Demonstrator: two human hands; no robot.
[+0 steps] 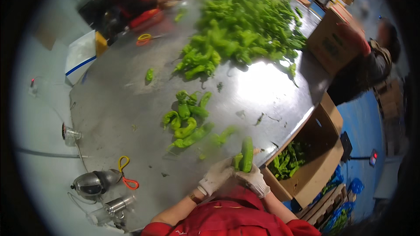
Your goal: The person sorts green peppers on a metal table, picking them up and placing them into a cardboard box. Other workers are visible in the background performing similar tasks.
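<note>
My right hand (pixel 254 181), in a whitish knitted glove, grips a long green pepper (pixel 248 154) that stands nearly upright. A smaller green pepper (pixel 238 161) is beside it, between my two hands. My left hand (pixel 216 176), gloved the same way, is close against that smaller pepper; its fingertips are partly hidden, so its hold is unclear. Ahead on the metal table (pixel 128 121) lies a small group of green peppers (pixel 184 121), some of them curled. Farther off is a large heap of green peppers (pixel 246 26).
An open cardboard box (pixel 315 170) with peppers inside stands at the table's right edge. Another person holds a carton (pixel 331 39) at the far right. Scissors (pixel 144 39) lie far left; a second pair (pixel 126 173) is near a metal flask (pixel 93 183) and a steel cup (pixel 119 205).
</note>
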